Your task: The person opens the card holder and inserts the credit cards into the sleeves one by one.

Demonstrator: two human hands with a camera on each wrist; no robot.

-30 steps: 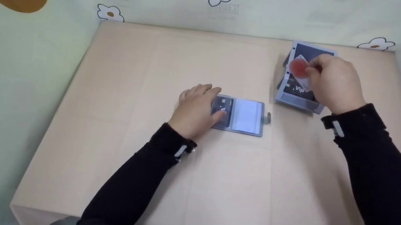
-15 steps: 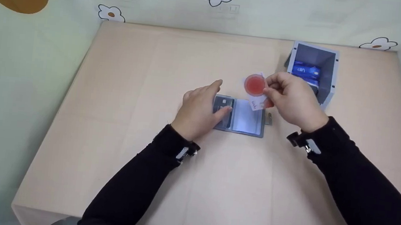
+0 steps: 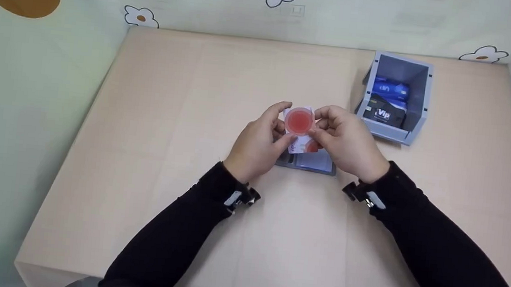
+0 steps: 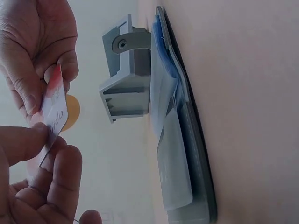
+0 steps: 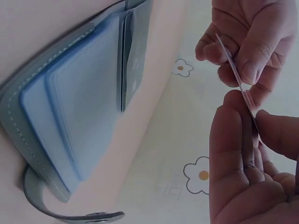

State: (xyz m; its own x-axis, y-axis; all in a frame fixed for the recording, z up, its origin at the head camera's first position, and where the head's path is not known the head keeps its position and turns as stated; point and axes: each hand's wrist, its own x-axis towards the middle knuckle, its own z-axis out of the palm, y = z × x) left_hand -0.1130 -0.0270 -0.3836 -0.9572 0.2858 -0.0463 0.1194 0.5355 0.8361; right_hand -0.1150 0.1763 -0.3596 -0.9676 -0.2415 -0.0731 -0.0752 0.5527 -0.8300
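Both hands hold a white card (image 3: 300, 143) with a large red circle on its face, raised over an open card wallet (image 3: 317, 161). My right hand (image 3: 349, 143) pinches the card's right edge between thumb and fingers. On the opposite edge, my left hand (image 3: 260, 144) has its thumb on the face and its fingers behind, as the left wrist view shows of the card (image 4: 56, 109). The grey-blue wallet (image 5: 84, 93) lies spread on the table, with clear plastic sleeves and a strap with a snap (image 5: 93, 217). Hands and card cover the wallet's upper part in the head view.
A grey bin (image 3: 419, 124) stands at the back right of the table (image 3: 184, 108). Inside it lie blue cards (image 3: 389, 88) and a black card marked Vip (image 3: 383, 111). A wall (image 3: 212, 8) with flower prints rises behind the table.
My right hand has brought the card from over the bin leftward to above the wallet. My left hand has lifted off the wallet and taken the card's left edge.
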